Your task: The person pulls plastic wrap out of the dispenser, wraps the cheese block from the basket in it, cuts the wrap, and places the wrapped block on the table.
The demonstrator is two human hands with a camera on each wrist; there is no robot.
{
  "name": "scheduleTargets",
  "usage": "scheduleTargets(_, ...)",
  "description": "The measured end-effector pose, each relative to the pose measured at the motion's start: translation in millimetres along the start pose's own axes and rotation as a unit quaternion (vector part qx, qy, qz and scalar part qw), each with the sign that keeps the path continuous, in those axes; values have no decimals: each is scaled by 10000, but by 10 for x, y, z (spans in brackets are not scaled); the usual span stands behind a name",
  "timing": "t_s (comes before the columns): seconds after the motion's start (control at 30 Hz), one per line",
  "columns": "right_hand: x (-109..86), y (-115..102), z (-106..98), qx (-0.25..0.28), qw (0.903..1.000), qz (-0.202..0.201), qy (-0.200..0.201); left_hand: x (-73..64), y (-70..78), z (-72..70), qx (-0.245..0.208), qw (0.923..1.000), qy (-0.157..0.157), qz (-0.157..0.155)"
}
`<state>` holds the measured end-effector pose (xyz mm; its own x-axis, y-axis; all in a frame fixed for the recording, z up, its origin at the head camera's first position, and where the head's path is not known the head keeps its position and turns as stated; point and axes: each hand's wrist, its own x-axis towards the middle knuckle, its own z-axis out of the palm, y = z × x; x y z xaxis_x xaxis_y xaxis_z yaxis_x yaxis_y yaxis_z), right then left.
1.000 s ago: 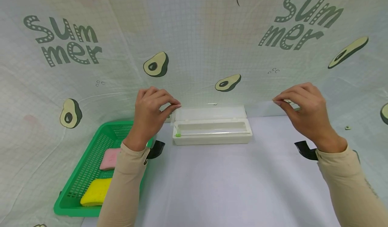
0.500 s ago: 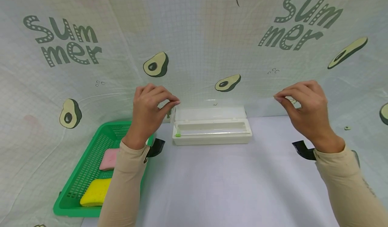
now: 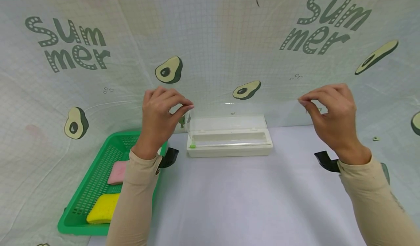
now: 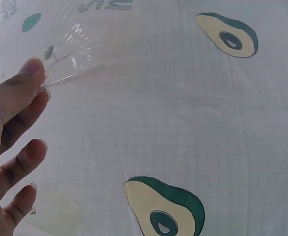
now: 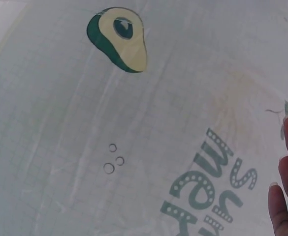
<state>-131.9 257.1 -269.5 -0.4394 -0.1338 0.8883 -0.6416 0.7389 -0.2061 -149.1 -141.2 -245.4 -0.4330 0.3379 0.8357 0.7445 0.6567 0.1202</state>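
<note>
My left hand (image 3: 160,116) is raised above the back of the table, thumb and forefinger pinching a corner of clear plastic wrap (image 4: 77,56). Creases fan out from that pinch in the left wrist view. Level with it on the right, my right hand (image 3: 334,116) has thumb and forefinger pinched together at the wrap's other side. The film between them is nearly invisible in the head view, with only faint glints. Behind and below sits a long white plastic wrap dispenser (image 3: 229,152), its lid (image 3: 228,122) tipped back and a small green slider (image 3: 193,146) at its left end.
A green basket (image 3: 82,182) stands at the left, partly under my left forearm, with a pink sponge (image 3: 117,173) and a yellow sponge (image 3: 103,209) in it. A printed avocado curtain (image 3: 210,38) hangs behind the white-covered table (image 3: 239,202).
Both hands have risen slightly, still pinching and about the same distance apart. The dispenser and basket have stayed in place.
</note>
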Motion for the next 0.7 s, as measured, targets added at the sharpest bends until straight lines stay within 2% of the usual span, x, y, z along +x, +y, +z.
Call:
scheduleTargets(0.27, -21, -20, -62, 138, 9998, 69, -110, -16, 18, -19, -90, 9999, -71, 36)
scheduleTargets(0.4, -115, -43, -194, 311, 9987, 19, -401, -86, 85, -77, -313, 9992, -238, 64)
scheduleTargets(0.47, -171, -61, -292, 372, 9968, -67, -703, -149, 130, -127, -494, 9981, -361, 91)
scheduleTargets(0.57, -248, -86, -441, 732, 9886, -393, -1254, -280, 194, -213, -844, 9944, -623, 135)
scheduleTargets(0.7, -382, -103, -576, 1380, 9640, -865, -2103, -497, 265, -295, -1378, 9828, -1202, 251)
